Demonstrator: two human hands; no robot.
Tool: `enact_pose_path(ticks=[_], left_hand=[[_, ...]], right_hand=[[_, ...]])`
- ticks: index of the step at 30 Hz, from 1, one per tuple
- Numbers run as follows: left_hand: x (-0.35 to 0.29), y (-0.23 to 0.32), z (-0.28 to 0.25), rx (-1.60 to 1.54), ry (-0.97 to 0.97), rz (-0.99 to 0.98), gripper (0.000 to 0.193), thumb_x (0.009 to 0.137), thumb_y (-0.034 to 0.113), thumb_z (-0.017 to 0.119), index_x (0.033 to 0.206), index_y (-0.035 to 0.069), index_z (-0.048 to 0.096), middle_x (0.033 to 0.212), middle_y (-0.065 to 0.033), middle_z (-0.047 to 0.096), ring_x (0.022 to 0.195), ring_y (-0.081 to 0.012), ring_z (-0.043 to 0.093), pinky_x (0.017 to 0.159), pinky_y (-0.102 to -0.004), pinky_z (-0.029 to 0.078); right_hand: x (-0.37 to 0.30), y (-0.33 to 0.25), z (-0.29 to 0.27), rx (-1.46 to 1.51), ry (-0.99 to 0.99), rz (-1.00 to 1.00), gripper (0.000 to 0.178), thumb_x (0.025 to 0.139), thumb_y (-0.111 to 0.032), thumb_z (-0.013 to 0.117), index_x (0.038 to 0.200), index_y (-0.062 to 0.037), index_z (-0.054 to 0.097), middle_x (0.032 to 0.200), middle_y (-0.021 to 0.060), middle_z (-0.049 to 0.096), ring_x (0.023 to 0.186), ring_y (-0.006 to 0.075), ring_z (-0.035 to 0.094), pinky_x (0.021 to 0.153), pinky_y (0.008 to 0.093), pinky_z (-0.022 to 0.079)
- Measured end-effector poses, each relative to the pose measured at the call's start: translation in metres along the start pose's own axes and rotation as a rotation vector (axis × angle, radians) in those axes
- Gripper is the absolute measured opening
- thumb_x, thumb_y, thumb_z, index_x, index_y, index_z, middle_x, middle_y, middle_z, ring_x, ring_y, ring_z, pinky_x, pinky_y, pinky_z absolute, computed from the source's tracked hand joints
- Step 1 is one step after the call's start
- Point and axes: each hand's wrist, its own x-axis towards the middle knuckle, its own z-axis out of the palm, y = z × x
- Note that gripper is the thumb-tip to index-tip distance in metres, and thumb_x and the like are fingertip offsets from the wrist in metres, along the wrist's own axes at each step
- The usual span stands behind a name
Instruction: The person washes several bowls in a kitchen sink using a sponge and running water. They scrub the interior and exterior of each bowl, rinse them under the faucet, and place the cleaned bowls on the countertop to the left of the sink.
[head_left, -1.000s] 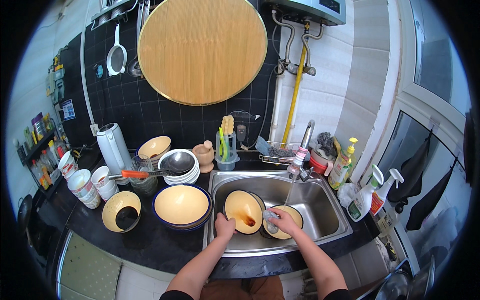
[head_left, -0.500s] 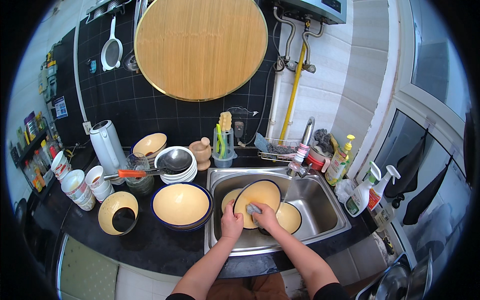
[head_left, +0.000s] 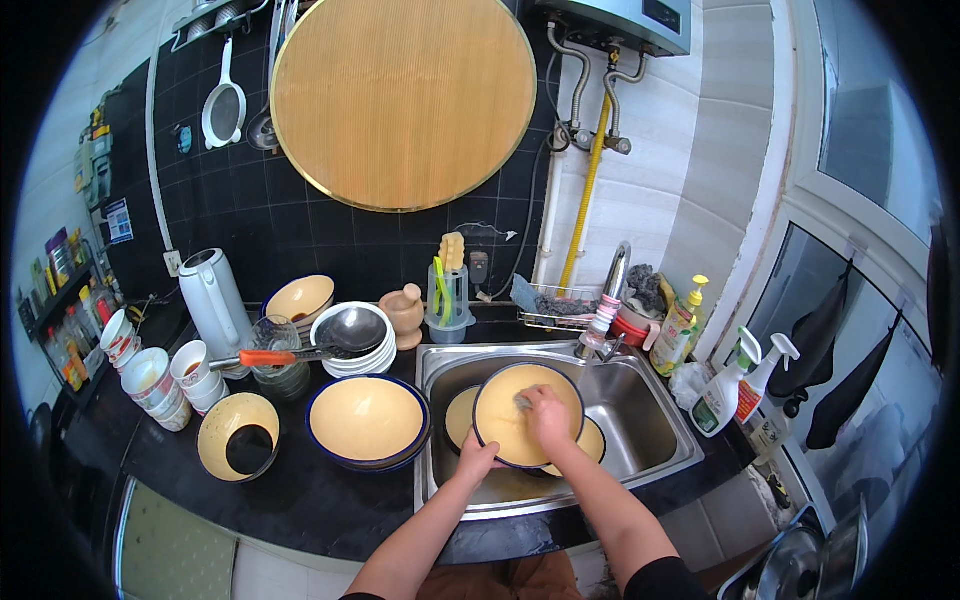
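Scrubbing: yellow round ceramic bowl w/ dark rim [head_left: 520, 415], tilted over stainless steel sink [head_left: 640, 395].
L hand [head_left: 476, 462] grip clenched on bowl's lower rim; R hand [head_left: 547, 418] inside bowl, grip closed on small scrubber, barely visible. Best: steady rim, rub in circles, keep bowl low over sink. Packages: yellow soap bottle w/ green cap [head_left: 680, 325] right of tap [head_left: 608, 300]; two white spray bottles, red-green labels [head_left: 735, 385], on tabletop [head_left: 300, 490] by window; small blue sign [head_left: 119, 218] on wall, left.
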Motion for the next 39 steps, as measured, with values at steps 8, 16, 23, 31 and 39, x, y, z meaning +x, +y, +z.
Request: enact_pose_path(ticks=[8, 16, 23, 31, 39], left_hand=[[0.002, -0.001, -0.009, -0.078, 0.007, 0.041, 0.052, 0.074, -0.008, 0.037, 0.124, 0.008, 0.031, 0.110, -0.0151, 0.049, 0.084, -0.0314, 0.060, 0.054, -0.0397, 0.057], [0.001, -0.001, -0.010, -0.106, -0.052, 0.058, 0.057, 0.072, -0.009, 0.037, 0.125, 0.009, 0.031, 0.108, -0.0153, 0.051, 0.078, -0.0315, 0.061, 0.050, -0.0380, 0.057], [-0.011, 0.009, 0.004, -0.035, -0.097, 0.027, 0.056, 0.072, -0.008, 0.038, 0.125, 0.009, 0.034, 0.107, -0.0141, 0.052, 0.077, -0.0295, 0.061, 0.049, -0.0365, 0.057], [-0.002, 0.004, -0.012, -0.045, -0.029, 0.079, 0.055, 0.071, -0.008, 0.038, 0.124, 0.007, 0.035, 0.103, -0.0147, 0.054, 0.072, -0.0276, 0.062, 0.045, -0.0334, 0.056], [-0.001, -0.001, -0.008, -0.040, -0.264, -0.146, 0.051, 0.071, -0.005, 0.038, 0.121, 0.007, 0.035, 0.097, -0.0156, 0.053, 0.074, -0.0292, 0.061, 0.052, -0.0407, 0.057]], right_hand=[[-0.013, -0.001, -0.001, -0.133, -0.368, 0.026, 0.024, 0.066, -0.001, 0.056, 0.087, -0.0092, 0.065, 0.095, 0.0102, 0.059, 0.087, 0.0291, 0.058, 0.076, 0.0344, 0.047], [-0.033, -0.021, 0.002, 0.247, -0.406, -0.220, 0.032, 0.070, -0.008, 0.060, 0.101, -0.0120, 0.062, 0.100, 0.0088, 0.057, 0.086, 0.0277, 0.058, 0.077, 0.0342, 0.047], [-0.027, 0.019, -0.013, -0.251, -0.246, -0.164, 0.038, 0.072, -0.006, 0.053, 0.109, -0.0101, 0.057, 0.115, 0.0109, 0.053, 0.099, 0.0297, 0.054, 0.083, 0.0352, 0.045], [-0.045, -0.004, -0.026, -0.305, -0.514, -0.169, 0.022, 0.072, -0.010, 0.053, 0.091, -0.0095, 0.065, 0.090, 0.0122, 0.059, 0.089, 0.0282, 0.056, 0.079, 0.0362, 0.045], [-0.025, -0.020, -0.010, 0.066, -0.229, -0.355, 0.029, 0.079, -0.006, 0.042, 0.107, -0.0027, 0.047, 0.115, 0.0185, 0.044, 0.108, 0.0347, 0.046, 0.091, 0.0369, 0.038]])
